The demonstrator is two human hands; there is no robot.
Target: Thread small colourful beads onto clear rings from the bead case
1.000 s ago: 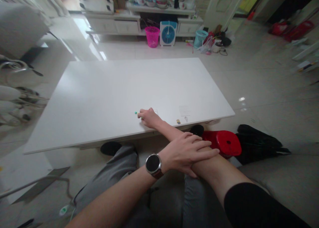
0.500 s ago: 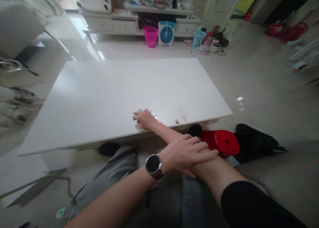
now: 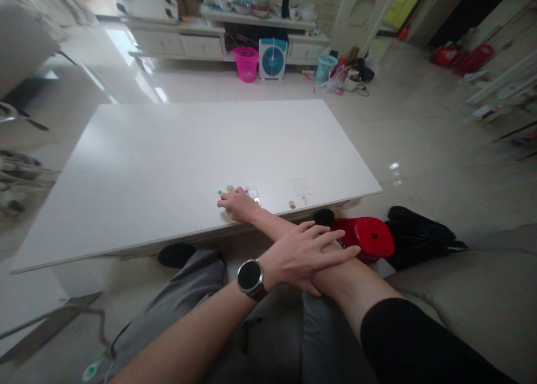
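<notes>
My left hand (image 3: 308,255), a round-faced watch (image 3: 250,276) on its wrist, lies across my right forearm with fingers spread, holding nothing. My right hand (image 3: 239,206) rests at the near edge of the white table (image 3: 201,143), its fingers curled down; whatever is under the fingertips is hidden. Just beyond it lie a green bit (image 3: 219,192), a round gold-coloured piece (image 3: 230,188) and a purple bit (image 3: 246,192). By the wrist is a small clear-looking sheet (image 3: 253,193). Further right are a small yellowish cutout (image 3: 292,204), a grey one (image 3: 305,200) and a pale square (image 3: 302,186).
A red stool (image 3: 369,237) and a black bag (image 3: 419,235) are at the table's right front. Beyond the table stand a pink basket (image 3: 245,65), a blue-and-white fan (image 3: 272,59) and a light blue basket (image 3: 325,69) before a low cabinet (image 3: 201,46).
My right hand has drawn back slightly toward me, and the gold-coloured and purple pieces show more. My left hand stays on the forearm. The whole view has shifted a little.
</notes>
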